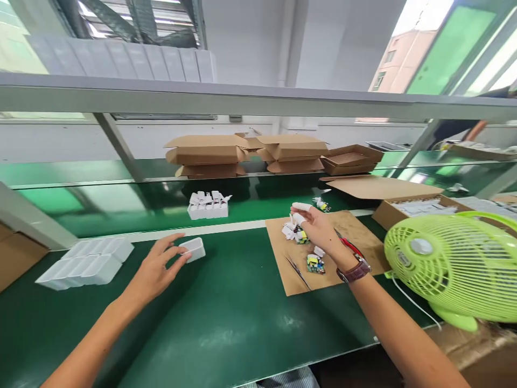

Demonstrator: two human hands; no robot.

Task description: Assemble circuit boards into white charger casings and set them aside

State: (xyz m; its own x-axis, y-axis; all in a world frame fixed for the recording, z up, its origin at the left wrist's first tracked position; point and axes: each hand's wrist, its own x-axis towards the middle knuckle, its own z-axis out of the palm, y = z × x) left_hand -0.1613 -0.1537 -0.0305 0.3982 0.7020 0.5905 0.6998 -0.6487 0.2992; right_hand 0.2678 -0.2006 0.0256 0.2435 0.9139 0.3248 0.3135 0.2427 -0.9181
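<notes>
No legible text, brands, numbers or signs in view. Fan [448, 264] has a small badge [403, 258] on its front grille; too blurry to read.

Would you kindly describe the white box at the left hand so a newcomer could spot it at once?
On the green table, look between the cluster of white boxes at the left and the brown sheet on the right. There, at the left hand, is a small white box. Unlike the clustered boxes, this one is separate.
</notes>
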